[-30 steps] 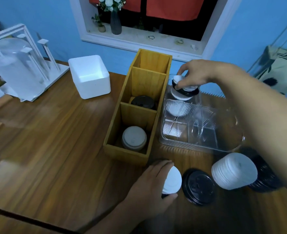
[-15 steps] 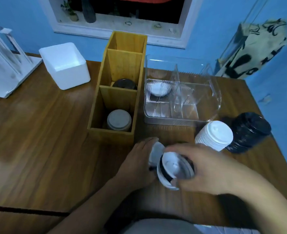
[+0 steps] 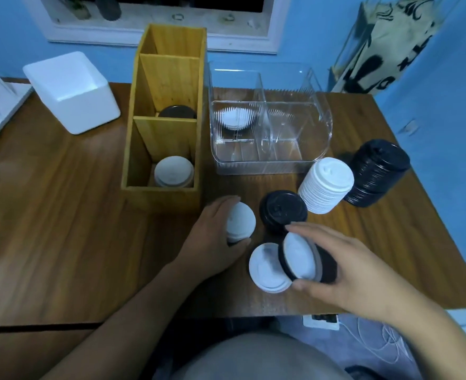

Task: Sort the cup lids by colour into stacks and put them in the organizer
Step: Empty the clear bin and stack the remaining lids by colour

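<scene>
My right hand (image 3: 344,272) grips a small mixed bundle of black and white lids (image 3: 301,259), tilted on edge just above the table. A single white lid (image 3: 267,268) lies flat beside it. My left hand (image 3: 215,237) curls round a short stack topped by a white lid (image 3: 240,222). One black lid (image 3: 282,209) sits between them. A tall white stack (image 3: 326,185) and a tall black stack (image 3: 377,172) lean at the right. The wooden organizer (image 3: 160,187) holds a white lid in its near compartment and a black one in the middle. The clear organizer (image 3: 270,165) holds a white-topped stack.
A white square foam box (image 3: 72,91) stands at the back left of the wooden table (image 3: 62,229). A white rack edge shows at the far left. The table's right edge and a power strip with cables lie below my right arm.
My right hand has brought the mixed lids from the clear organizer down to the table front. A white lid now lies flat beside them. My left hand has kept its hold.
</scene>
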